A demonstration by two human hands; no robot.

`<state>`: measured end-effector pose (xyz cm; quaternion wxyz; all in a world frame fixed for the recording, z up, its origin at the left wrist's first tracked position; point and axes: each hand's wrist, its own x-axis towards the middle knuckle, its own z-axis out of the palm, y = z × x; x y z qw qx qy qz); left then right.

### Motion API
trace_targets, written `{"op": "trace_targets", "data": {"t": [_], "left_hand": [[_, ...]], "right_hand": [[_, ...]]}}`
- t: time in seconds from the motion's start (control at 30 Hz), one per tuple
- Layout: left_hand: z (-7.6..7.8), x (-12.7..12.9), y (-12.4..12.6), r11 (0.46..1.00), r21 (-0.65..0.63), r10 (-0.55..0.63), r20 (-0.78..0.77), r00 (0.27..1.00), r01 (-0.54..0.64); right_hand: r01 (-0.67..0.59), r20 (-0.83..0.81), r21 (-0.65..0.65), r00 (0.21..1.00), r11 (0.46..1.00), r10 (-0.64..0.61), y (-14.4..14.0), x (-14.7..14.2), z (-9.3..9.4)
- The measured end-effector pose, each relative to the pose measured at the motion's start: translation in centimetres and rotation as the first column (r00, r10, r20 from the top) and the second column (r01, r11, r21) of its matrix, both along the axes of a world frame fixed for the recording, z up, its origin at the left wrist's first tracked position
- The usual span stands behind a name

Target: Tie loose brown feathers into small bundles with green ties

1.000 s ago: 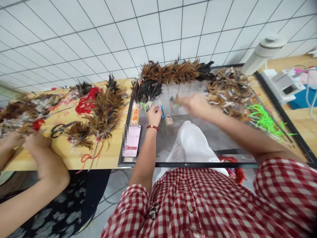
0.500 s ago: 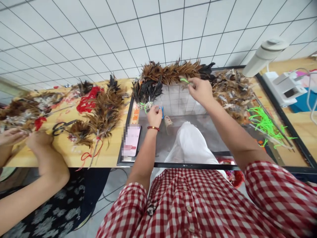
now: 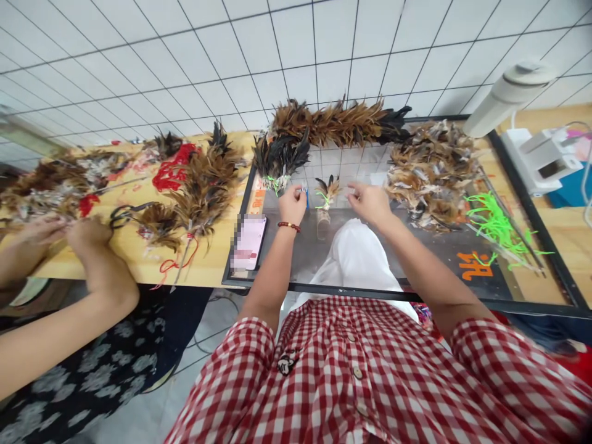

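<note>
My left hand [image 3: 293, 205], with a beaded bracelet on the wrist, is closed in a pinch beside a small blue object [image 3: 304, 197]. What its fingers hold, if anything, I cannot make out. Between my hands is a small feather bunch [image 3: 329, 186] with a bright green tie at its base. Just below it, a pale beige roll [image 3: 322, 223] sits on the glass-topped table. To the right of the bunch, my right hand [image 3: 369, 202] has its thumb and fingers slightly apart, holding nothing visible. A dark feather bundle [image 3: 282, 157] with green ties lies beyond my left hand.
Brown feathers [image 3: 333, 123] line the back, with a loose feather pile [image 3: 430, 179] and green strips [image 3: 497, 228] to the right. A phone [image 3: 250, 240] lies left, a white bottle [image 3: 509, 98] stands back right. A co-worker's hands [image 3: 69, 233] are at far left, near scissors [image 3: 123, 214].
My right hand has come down and toward me from the back feathers, and its green-marked piece is gone from the fingers. A green-tied feather bunch now shows between my hands. My left hand stays nearly in place.
</note>
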<state>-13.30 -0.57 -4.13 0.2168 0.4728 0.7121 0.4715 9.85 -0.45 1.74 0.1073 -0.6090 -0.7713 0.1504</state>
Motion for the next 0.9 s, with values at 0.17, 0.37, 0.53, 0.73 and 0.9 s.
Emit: {"op": "trace_targets", "data": {"t": [0.17, 0.37, 0.53, 0.73, 0.9], "left_hand": [[2.3, 2.2, -2.5, 0.995, 0.103, -0.026, 0.242, 0.970, 0.001], [3.3, 8.4, -7.0, 0.880, -0.228, -0.412, 0.067, 0.909, 0.416], [5.0, 9.6, -7.1, 0.796, -0.494, -0.552, -0.358, 0.753, 0.349], [5.6, 7.9, -3.9, 0.939, -0.333, -0.285, -0.634, 0.719, 0.079], [4.4, 6.0, -1.5, 0.896, -0.443, -0.302, -0.591, 0.748, 0.012]], "right_hand": [[-0.075, -0.081, -0.019, 0.994, 0.997, 0.073, -1.3, 3.3, -0.4], [-0.056, -0.187, 0.002, 0.981, 0.998, 0.056, -3.3, 6.4, -1.0], [-0.118, -0.145, 0.026, 0.982, 0.993, 0.121, -4.3, 8.9, -1.3], [-0.507, -0.068, 0.152, 0.851, 0.848, 0.521, -7.5, 6.0, -0.8], [-0.639, -0.012, 0.058, 0.767, 0.767, 0.641, -7.6, 1.8, -1.6]]}}
